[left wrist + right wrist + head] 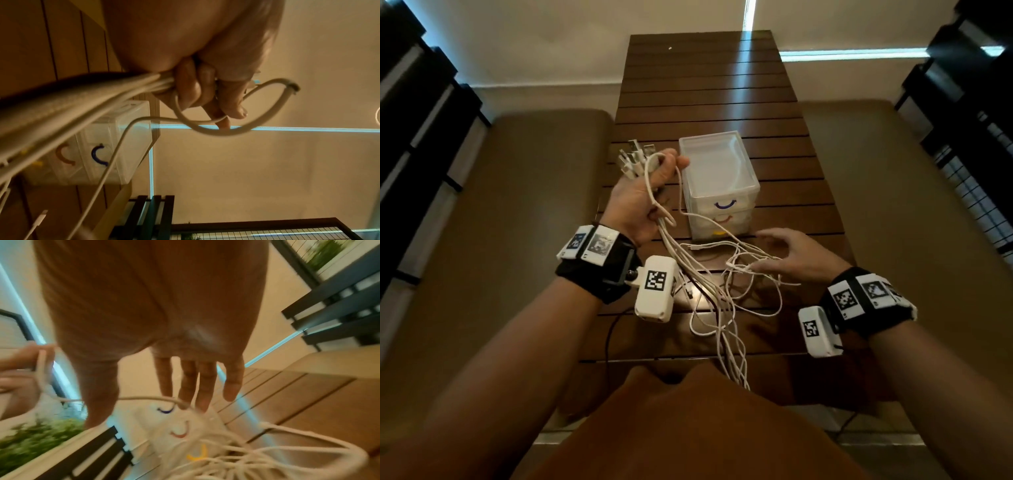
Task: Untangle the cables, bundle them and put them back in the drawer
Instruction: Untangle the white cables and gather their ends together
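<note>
Cables point(709, 274), all white and thin, run from the left hand point(643, 195) down to the wooden table point(722, 89). This hand is raised and clenched around the gathered plug ends, and the cords hang below it. To the right of it stands a small clear drawer box point(719, 181), its drawers seemingly closed. In front of the box the loose cords lie crossed in loops on the table. Further right, the right hand point(791, 257) hovers with fingers spread and relaxed; it grips nothing and only touches one cord. I judge the cords light, soft and a little springy. It seems better to hold one cord near its plug and pull gently.
</note>
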`<state>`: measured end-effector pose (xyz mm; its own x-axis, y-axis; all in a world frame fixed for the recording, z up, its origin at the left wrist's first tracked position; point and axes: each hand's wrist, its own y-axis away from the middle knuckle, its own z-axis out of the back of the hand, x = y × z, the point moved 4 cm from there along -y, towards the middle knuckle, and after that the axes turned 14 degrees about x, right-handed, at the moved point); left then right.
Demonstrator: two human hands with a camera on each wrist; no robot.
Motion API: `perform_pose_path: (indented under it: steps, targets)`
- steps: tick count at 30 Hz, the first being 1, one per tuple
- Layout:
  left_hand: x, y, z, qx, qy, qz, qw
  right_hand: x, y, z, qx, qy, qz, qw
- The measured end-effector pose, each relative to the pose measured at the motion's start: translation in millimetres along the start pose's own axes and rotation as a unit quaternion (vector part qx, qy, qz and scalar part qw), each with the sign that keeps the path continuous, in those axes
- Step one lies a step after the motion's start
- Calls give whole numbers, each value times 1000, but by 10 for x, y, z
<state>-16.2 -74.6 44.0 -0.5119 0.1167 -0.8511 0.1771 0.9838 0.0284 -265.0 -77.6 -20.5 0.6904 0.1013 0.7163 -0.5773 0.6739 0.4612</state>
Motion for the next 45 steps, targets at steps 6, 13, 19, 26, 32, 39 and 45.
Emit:
perform_pose_path:
  steps: [6,13,19,26,32,39,45]
  targets:
    - [32,-36,-162,39,3,4,999,319,-315,-237,40,142,-14,989]
    - [-1,46,-104,27,42,5,999,17,-219,104,47,149,-167,973]
    - [170,-7,-157,33,-1,43,999,115,-97,297,-71,-98,-53,991]
    - [635,-26,-289,73,-164,198,964,852,190,433,-120,-180,184,959]
    - [614,-31,-475,117,-256,167,945,1078,294,426,-126,-241,244,931]
    - [592,-12,-480,112,-295,116,942,962,302,468,-151,-370,326,857]
    - [524,-5,-436,113,-223,79,965,722,71,61,-52,-128,172,975]
